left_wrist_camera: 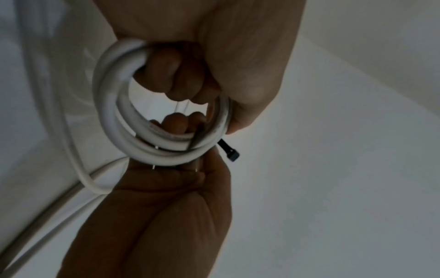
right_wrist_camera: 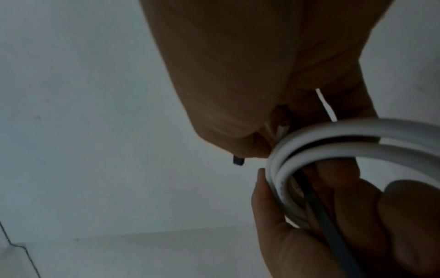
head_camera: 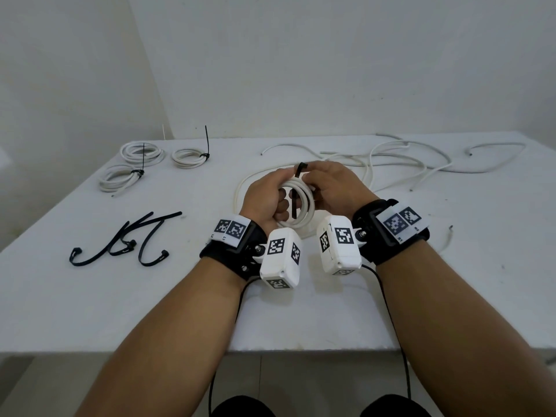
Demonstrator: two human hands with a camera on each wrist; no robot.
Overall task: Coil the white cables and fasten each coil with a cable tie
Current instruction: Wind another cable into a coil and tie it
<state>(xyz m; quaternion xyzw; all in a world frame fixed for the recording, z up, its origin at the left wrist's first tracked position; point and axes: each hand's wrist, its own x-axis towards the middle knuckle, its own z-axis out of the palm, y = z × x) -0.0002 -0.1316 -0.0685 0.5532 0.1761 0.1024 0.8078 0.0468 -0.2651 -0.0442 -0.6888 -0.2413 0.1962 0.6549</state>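
Above the middle of the table I hold a white cable coil (head_camera: 304, 203) between both hands. My left hand (head_camera: 270, 191) grips its left side, fingers curled through the ring. A black cable tie (head_camera: 296, 188) runs over the coil's far side. Its head (head_camera: 301, 167) sticks up and its tail hangs down inside the ring. My right hand (head_camera: 328, 182) pinches the tie near its head against the coil. The left wrist view shows the coil (left_wrist_camera: 107, 116) and the tie head (left_wrist_camera: 230, 151). In the right wrist view the tie strap (right_wrist_camera: 333, 225) crosses the coil (right_wrist_camera: 357, 131).
Three tied coils (head_camera: 141, 153) lie at the back left. Several spare black ties (head_camera: 126, 242) lie at the front left. Loose white cables (head_camera: 406, 158) sprawl across the back right, and one cable end (head_camera: 449, 236) lies right of my right wrist. The table's front edge (head_camera: 301, 350) is near my forearms.
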